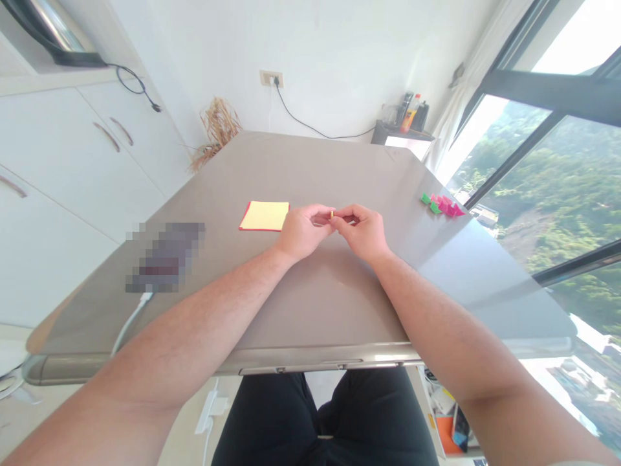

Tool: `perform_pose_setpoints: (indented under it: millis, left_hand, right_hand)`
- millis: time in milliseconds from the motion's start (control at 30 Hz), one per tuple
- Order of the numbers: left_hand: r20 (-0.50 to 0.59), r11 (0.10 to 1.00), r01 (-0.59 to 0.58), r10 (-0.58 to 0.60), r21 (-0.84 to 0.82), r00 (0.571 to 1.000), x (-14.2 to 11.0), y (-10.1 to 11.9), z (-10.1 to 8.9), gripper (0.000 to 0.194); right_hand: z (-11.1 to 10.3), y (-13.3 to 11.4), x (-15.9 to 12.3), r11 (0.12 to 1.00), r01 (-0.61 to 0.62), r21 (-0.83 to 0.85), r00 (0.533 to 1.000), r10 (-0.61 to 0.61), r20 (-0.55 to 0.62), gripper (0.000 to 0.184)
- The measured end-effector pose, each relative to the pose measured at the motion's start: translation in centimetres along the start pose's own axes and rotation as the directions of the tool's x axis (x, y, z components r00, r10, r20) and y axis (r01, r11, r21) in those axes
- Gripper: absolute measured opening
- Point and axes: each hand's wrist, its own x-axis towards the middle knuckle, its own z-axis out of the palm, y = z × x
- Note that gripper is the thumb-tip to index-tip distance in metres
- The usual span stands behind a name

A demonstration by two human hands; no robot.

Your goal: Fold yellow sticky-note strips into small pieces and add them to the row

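left hand and right hand together pinching small yellow piece, yellow pad on worktop near left hand.

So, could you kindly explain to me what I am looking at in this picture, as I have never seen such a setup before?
Of course. There is no machine here: a person works with two bare hands. The one picture comes from a camera worn on the head, looking forward and down, so the forearms reach in from below.

On the grey-brown table lies a yellow square with red along its edges, beside the left hand. Farther left is a dark, pixelated object with a white cable; far right sit small pink and green pieces.

The left hand and right hand meet, fingertips pinching a tiny yellow piece, mostly hidden.
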Motion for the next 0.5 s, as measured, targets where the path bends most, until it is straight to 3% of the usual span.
perform_pose_setpoints:
  millis: [167,500]
  left_hand:
    - [-0.016,0.997,-0.014,0.016,0.074,1.0,0.11,-0.02,-0.07,0.037]
    - [-0.029,1.0,-0.008,0.009,0.015,1.0,0.31,0.08,-0.22,0.036]
  right_hand:
    - [0.13,0.23,0.02,1.0,0.02,0.022,1.0,-0.021,0.007,0.013]
    - [0.13,0.6,0.06,0.996,0.072,0.05,0.997,-0.073,0.014,0.014]
